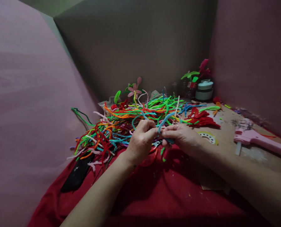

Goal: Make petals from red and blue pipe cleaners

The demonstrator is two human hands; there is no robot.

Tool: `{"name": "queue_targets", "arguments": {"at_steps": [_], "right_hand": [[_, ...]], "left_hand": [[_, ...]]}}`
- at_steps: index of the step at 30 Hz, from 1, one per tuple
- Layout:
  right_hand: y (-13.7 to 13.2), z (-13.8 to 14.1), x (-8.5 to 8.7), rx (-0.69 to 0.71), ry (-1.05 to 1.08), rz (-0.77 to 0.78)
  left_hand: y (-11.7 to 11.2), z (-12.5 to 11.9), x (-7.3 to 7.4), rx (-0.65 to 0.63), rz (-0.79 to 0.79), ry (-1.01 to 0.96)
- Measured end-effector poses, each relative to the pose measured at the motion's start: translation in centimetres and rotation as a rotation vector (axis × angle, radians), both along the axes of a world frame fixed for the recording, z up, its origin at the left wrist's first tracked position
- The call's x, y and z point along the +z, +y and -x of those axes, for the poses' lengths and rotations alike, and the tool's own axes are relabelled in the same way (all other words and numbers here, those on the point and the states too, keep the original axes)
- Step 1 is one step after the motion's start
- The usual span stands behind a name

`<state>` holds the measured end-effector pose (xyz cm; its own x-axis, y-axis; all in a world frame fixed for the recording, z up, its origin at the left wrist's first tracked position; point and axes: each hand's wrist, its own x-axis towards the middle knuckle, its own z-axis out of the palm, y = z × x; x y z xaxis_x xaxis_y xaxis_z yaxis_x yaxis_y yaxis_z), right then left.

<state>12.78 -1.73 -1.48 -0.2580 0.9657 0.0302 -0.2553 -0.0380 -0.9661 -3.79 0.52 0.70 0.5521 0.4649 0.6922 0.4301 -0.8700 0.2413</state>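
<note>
Between my two hands is a light blue pipe cleaner (166, 119), its upper part curving up and to the right. My left hand (142, 138) pinches it near the fingertips. From the other side, the thumb and fingers of my right hand (179, 135) close on the same blue pipe cleaner, close to my left fingers. Part of the blue piece is hidden behind the fingers. Below my hands lies a pair of scissors with red handles (155, 154), partly covered. Behind them spreads a big tangled heap of coloured pipe cleaners (121, 126).
A pink glue gun (260, 138) lies at the right, near a yellow-rimmed ring (209, 137). A black flat object (76, 175) rests at the left on the red cloth (178, 192). Pipe-cleaner flowers (134, 90) and a pale green-lidded jar (204, 90) stand at the back.
</note>
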Motion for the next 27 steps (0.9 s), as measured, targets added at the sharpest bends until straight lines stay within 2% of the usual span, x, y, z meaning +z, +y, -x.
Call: {"name": "queue_targets", "arguments": {"at_steps": [3, 5, 8, 10, 12, 13, 15, 17, 18, 19, 20, 21, 23, 25, 27], "right_hand": [[-0.2, 0.0, 0.3, 0.018, -0.051, -0.035], [-0.2, -0.1, 0.6, 0.022, -0.081, -0.048], [-0.4, -0.1, 0.9, 0.01, -0.176, -0.095], [-0.5, 0.0, 0.8, -0.041, -0.328, -0.176], [-0.8, 0.1, 0.8, -0.126, -0.527, -0.334], [-1.1, 0.2, 0.8, -0.17, -0.618, -0.434], [-1.6, 0.3, 0.8, -0.249, -0.742, -0.651], [-2.2, 0.5, 0.9, -0.327, -0.792, -0.864], [-2.4, 0.5, 0.9, -0.371, -0.803, -0.962], [-2.5, 0.5, 1.0, -0.41, -0.806, -1.041], [-2.6, 0.5, 1.1, -0.446, -0.8, -1.086], [-2.6, 0.5, 1.1, -0.467, -0.781, -1.084], [-2.5, 0.3, 1.2, -0.429, -0.688, -0.935], [-2.3, 0.2, 1.4, -0.318, -0.519, -0.688], [-2.1, 0.1, 1.6, -0.195, -0.335, -0.488]], "left_hand": [[0.0, 0.3, 0.5, 0.039, -0.261, 0.136], [-0.4, 0.4, 1.0, 0.08, -0.341, 0.23], [-1.2, 0.3, 1.5, 0.155, -0.36, 0.366], [-1.6, 0.2, 1.7, 0.181, -0.265, 0.418], [-1.7, 0.1, 1.9, 0.177, -0.009, 0.37], [-1.6, 0.1, 1.9, 0.169, 0.194, 0.303], [-1.3, 0.1, 1.8, 0.125, 0.705, 0.098], [-0.9, 0.0, 1.7, 0.014, 1.209, -0.145], [-0.7, 0.0, 1.6, -0.067, 1.407, -0.254], [-0.6, 0.0, 1.5, -0.147, 1.549, -0.346], [-0.5, -0.1, 1.5, -0.203, 1.624, -0.416], [-0.6, -0.1, 1.5, -0.221, 1.638, -0.458], [-0.8, -0.1, 1.6, -0.174, 1.493, -0.477], [-1.0, 0.1, 1.8, -0.087, 1.169, -0.449], [-1.2, 0.3, 2.0, -0.059, 0.732, -0.367]]}}
